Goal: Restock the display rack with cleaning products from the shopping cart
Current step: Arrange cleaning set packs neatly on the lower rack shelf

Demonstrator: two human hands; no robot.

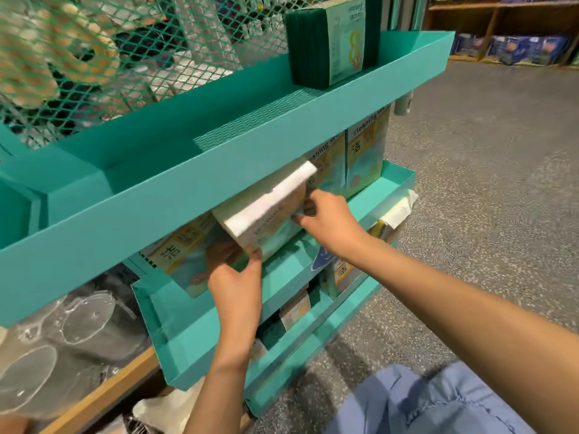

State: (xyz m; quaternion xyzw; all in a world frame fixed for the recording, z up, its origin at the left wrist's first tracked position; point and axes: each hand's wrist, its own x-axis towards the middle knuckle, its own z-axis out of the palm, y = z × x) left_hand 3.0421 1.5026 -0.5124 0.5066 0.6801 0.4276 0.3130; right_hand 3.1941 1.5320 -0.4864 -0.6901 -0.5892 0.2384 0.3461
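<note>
Holding: both hands grip one sponge pack (266,211), tilted, under the top tray's lip at the picture's centre.
Left hand (233,277): at 6 o'clock of the pack, thumb and fingers pinching its lower corner.
Right hand (329,220): at 3 o'clock of the pack, fingers curled on its right end.
Middle tray (369,198): teal; upright packs (365,148) stand at 2 o'clock of the held pack, another pack (181,258) leans at 8 o'clock.
Top tray (219,180): green scouring pads (329,42) stand at 12 o'clock.
Floor (470,183): grey speckled, at 3 o'clock.

Looking like shop: teal display rack (238,170) holding boxed cleaning sponges (365,151), wooden shelves (501,14) carrying packaged goods behind.
</note>
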